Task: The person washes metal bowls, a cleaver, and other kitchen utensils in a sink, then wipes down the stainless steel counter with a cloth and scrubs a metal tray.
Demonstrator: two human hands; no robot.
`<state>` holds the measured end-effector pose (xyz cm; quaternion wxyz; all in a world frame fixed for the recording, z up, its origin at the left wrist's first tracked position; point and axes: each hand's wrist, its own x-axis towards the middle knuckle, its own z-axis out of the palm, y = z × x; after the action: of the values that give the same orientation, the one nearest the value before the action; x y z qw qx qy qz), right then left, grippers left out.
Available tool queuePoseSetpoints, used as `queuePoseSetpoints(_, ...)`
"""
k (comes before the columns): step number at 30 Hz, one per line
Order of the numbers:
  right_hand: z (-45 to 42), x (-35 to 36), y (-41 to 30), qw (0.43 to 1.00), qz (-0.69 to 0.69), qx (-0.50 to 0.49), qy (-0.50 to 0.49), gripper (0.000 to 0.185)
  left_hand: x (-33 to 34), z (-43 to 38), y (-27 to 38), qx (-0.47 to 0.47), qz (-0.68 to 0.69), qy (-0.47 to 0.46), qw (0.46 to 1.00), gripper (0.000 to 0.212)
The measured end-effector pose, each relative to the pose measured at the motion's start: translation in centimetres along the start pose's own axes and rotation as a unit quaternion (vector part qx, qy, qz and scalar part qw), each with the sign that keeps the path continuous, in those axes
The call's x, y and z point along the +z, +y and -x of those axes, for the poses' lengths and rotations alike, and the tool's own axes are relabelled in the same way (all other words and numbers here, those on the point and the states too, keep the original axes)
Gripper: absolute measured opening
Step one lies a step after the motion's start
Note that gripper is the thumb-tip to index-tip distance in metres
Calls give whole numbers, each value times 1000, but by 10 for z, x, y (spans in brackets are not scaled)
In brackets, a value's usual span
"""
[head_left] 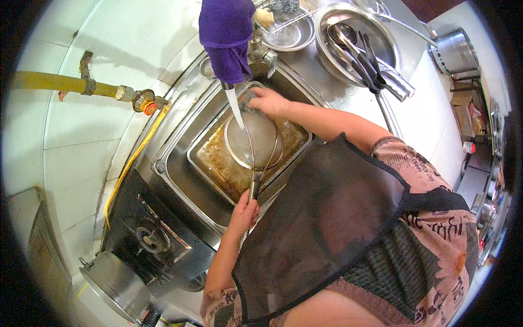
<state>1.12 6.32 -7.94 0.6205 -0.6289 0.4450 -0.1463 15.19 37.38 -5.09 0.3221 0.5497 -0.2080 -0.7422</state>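
Observation:
My left hand (245, 212) grips the handle of a round wire-mesh strainer (245, 143). The strainer's bowl lies over a rectangular metal tray (212, 167) in the stainless steel sink (175, 163). A second curved rim shows beside the bowl; I cannot tell whether it is another strainer. Beyond the strainer, my right hand (267, 101) holds a grey scouring pad (248, 100), probably steel wool, partly hidden by the fingers. Water (233, 104) streams from a tap covered by a purple cloth (226, 36) into the strainer. Brownish residue and water show in the tray.
A metal basin (322, 45) of ladles and tongs stands on the counter, near a smaller bowl (302, 41) under a wire rack (286, 22). A gas burner (151, 239) and a steel pot (114, 286) sit at lower left. A yellow pipe (53, 81) juts from the wall.

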Motion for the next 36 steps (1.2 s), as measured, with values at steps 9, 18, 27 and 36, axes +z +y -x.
queuePoseSetpoints(9, 62, 47, -44, 733, 320, -545, -250, 25, 2, -2, 16, 7, -55, 49, 997, 41)
queuePoseSetpoints(18, -5, -2, 21, 980, 180, 58, 58, 52, -1, 4, 5, 73, -193, 66, 976, 44)
queuePoseSetpoints(27, 18, -8, 11, 948, -199, 221, 115, 59, 4, -20, 42, -20, -711, 170, 682, 67)
queuePoseSetpoints(36, 35, 3, 35, 959, 84, 254, 93, 62, -13, -22, 3, 59, -668, 227, 707, 65)
